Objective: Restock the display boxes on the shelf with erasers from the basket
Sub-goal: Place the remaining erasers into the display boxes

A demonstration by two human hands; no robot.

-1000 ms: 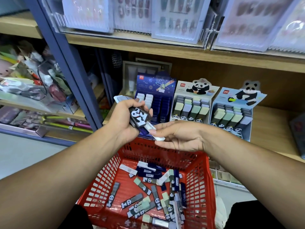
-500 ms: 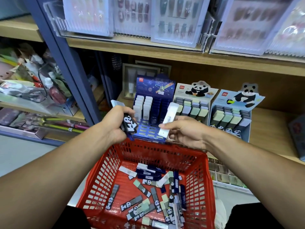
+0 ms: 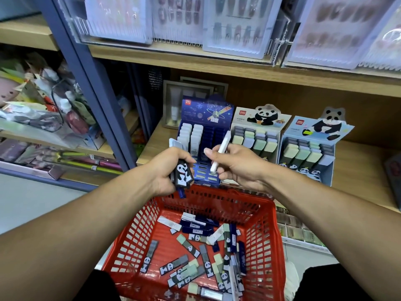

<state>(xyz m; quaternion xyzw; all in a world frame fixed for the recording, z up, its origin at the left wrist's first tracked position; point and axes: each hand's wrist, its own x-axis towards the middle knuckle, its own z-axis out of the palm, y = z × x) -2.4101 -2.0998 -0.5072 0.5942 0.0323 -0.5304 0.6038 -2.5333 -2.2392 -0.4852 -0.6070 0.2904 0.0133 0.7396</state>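
My left hand (image 3: 168,170) grips a bundle of erasers (image 3: 182,172) in panda and dark blue sleeves, just above the red basket's far rim. My right hand (image 3: 236,165) pinches one white eraser (image 3: 220,153), tilted upright in front of the blue display box (image 3: 206,144). That box holds two rows of white erasers on its left and dark slots to the right. Two panda display boxes (image 3: 256,137) (image 3: 310,153) with pastel erasers stand to its right. The red basket (image 3: 269,246) below holds several loose erasers (image 3: 206,246).
The wooden shelf (image 3: 360,170) carries the boxes, with bare board at the right. A blue upright post (image 3: 86,83) stands to the left. Clear trays of nail sets (image 3: 234,25) fill the shelf above. A framed item (image 3: 180,103) leans behind the blue box.
My right hand took one white eraser away from the bundle and raised it toward the blue display box. My left hand stayed over the basket, gripping the bundle.
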